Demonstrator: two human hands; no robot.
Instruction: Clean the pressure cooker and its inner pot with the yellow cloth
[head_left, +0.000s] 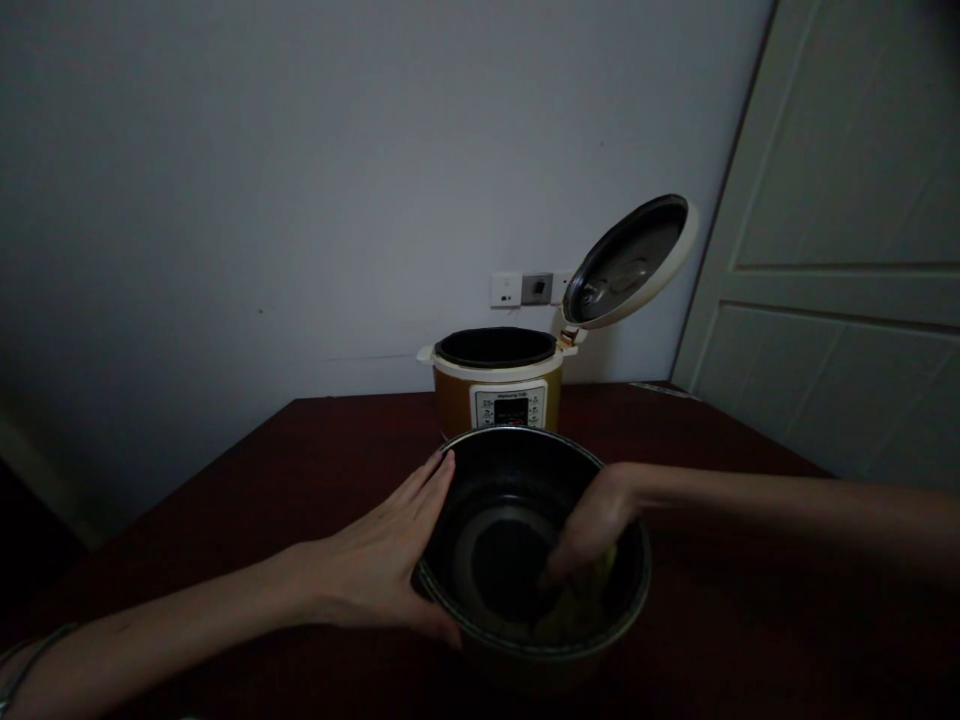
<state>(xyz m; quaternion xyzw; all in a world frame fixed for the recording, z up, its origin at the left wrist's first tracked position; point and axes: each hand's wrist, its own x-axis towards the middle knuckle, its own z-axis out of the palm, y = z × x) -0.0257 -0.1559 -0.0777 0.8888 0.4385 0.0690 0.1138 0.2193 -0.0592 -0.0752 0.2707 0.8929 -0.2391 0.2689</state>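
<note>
Left grip [386,572] splays against the pot [517,465]; right grip [592,525] (blurred, over something yellowish [581,602] inside) is unreadable.

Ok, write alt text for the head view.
A person's left hand lies spread against a dark pot while the right hand reaches inside, at something yellowish too dim to identify. Behind, a cooker with its lid raised stands on a dark red table.
</note>
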